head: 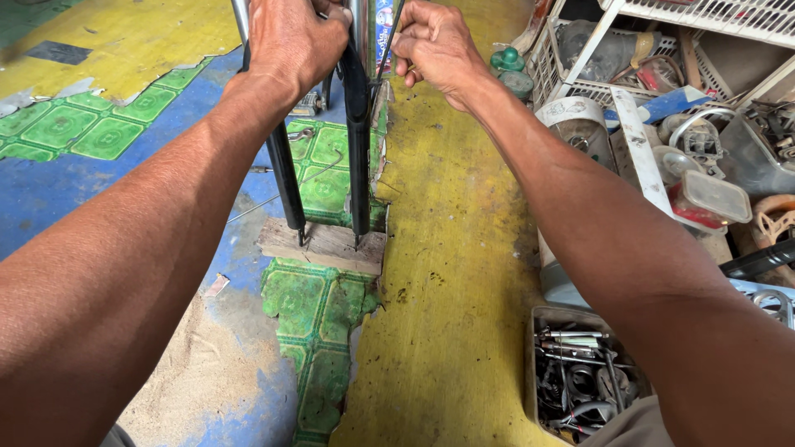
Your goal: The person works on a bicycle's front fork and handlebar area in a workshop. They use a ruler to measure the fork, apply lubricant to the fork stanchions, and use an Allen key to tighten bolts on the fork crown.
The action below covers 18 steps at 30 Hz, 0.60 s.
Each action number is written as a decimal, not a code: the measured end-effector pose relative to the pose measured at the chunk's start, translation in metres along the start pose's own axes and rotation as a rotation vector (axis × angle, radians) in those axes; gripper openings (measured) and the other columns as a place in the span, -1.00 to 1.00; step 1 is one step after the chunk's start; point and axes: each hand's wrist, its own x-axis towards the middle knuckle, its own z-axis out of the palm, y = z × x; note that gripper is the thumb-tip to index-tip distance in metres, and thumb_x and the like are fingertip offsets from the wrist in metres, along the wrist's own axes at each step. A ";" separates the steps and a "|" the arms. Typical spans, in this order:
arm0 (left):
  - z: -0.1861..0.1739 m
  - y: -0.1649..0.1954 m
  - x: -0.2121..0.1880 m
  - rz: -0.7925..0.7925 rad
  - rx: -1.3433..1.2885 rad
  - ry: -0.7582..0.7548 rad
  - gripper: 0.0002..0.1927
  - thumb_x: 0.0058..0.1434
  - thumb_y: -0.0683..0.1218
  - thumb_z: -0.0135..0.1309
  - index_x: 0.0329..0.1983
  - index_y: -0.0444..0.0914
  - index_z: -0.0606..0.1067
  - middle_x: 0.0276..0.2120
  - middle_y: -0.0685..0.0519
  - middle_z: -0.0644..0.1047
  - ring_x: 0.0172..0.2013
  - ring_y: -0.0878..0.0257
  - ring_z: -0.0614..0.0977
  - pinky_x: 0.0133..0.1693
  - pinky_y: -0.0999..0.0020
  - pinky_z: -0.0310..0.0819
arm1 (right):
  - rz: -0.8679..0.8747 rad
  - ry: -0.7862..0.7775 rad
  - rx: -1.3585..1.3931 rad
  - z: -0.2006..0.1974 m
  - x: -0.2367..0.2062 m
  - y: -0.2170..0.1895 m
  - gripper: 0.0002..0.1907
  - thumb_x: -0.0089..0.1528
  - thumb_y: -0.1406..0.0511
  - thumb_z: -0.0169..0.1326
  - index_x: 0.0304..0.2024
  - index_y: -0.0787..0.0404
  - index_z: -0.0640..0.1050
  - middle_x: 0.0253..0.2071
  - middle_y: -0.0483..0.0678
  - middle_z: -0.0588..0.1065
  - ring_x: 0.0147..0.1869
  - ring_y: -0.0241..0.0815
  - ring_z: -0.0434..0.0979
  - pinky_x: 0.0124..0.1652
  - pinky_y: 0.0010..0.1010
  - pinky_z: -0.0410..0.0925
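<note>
Head view, looking down on a workshop floor (447,331) painted yellow and blue, with worn green patterned covering. Nearest, at lower right, an open metal box (533,364) holds a tangle of dark tools and metal parts, among them screwdriver-like shafts and rings; individual pieces are hard to tell apart, and the box runs off the bottom edge. A patch of sand (195,372) lies at lower left.

Both forearms reach forward from the lower corners. At mid-distance a small wooden block (325,246) lies on the floor, and the two black legs of a bicycle fork (358,141) stand upright on it, their tips touching the wood. A thin wire (281,192) lies on the floor just beside the left-hand leg.

The left hand (294,41) is closed around the upper part of the fork, knuckles toward the camera, fingers wrapped out of sight. The right hand (435,45) is just beside it, its fingers curled and pinched near the fork's top and a thin dark rod; what exactly they grip cannot be told. The fork's crown is cut off by the upper edge.

Farther right, a white wire rack (580,62) and white baskets hold mixed scrap: a clear plastic container (712,197), a grey metal housing, rags and fittings. Two green caps (509,66) sit on the floor just beside the rack.
</note>
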 end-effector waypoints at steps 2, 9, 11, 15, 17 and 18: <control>0.001 0.000 0.000 -0.004 0.027 0.012 -0.83 0.17 -0.04 0.19 -0.31 -0.25 0.64 -0.40 -0.14 0.65 -0.32 -0.05 0.68 -0.20 0.01 0.54 | -0.011 -0.004 -0.005 0.000 -0.001 0.001 -0.95 0.32 0.49 0.04 -0.22 0.28 0.49 -0.33 -0.04 0.57 -0.40 -0.36 0.54 -0.47 -0.52 0.46; 0.005 -0.002 0.000 -0.029 0.054 -0.034 -0.78 0.26 -0.03 0.10 -0.23 -0.26 0.65 -0.43 -0.19 0.63 -0.36 -0.09 0.68 -0.22 0.00 0.55 | -0.021 -0.001 0.013 0.001 -0.004 0.002 -0.95 0.33 0.47 0.04 -0.16 0.28 0.51 -0.31 -0.04 0.59 -0.38 -0.37 0.54 -0.45 -0.54 0.45; 0.005 -0.003 0.000 0.034 0.065 0.010 -0.77 0.27 -0.05 0.11 -0.24 -0.29 0.65 -0.44 -0.21 0.63 -0.36 -0.11 0.68 -0.25 -0.01 0.55 | -0.030 -0.005 0.016 0.001 -0.004 0.002 -0.94 0.33 0.47 0.04 -0.15 0.30 0.51 -0.31 -0.03 0.58 -0.38 -0.37 0.54 -0.45 -0.54 0.45; 0.005 -0.004 -0.001 -0.008 0.069 -0.060 -0.73 0.28 -0.02 0.10 -0.24 -0.33 0.63 -0.48 -0.22 0.60 -0.40 -0.08 0.67 -0.27 -0.01 0.56 | -0.021 -0.012 0.026 0.001 -0.005 0.000 -0.94 0.33 0.46 0.04 -0.14 0.31 0.50 -0.32 -0.04 0.60 -0.39 -0.37 0.54 -0.46 -0.55 0.44; 0.005 -0.003 -0.001 -0.013 0.080 -0.072 -0.71 0.29 0.00 0.11 -0.24 -0.33 0.63 -0.49 -0.23 0.59 -0.43 -0.09 0.67 -0.30 -0.02 0.55 | -0.048 -0.018 0.021 0.002 -0.006 0.000 -0.93 0.34 0.46 0.05 -0.12 0.32 0.51 -0.33 -0.05 0.57 -0.37 -0.37 0.54 -0.44 -0.55 0.45; 0.004 -0.002 -0.002 -0.007 0.075 -0.053 -0.72 0.27 0.00 0.12 -0.25 -0.33 0.63 -0.50 -0.22 0.59 -0.43 -0.08 0.67 -0.32 -0.02 0.55 | -0.063 -0.020 0.016 0.002 -0.006 0.000 -0.92 0.34 0.46 0.05 -0.11 0.32 0.51 -0.33 -0.05 0.55 -0.36 -0.37 0.55 -0.44 -0.55 0.45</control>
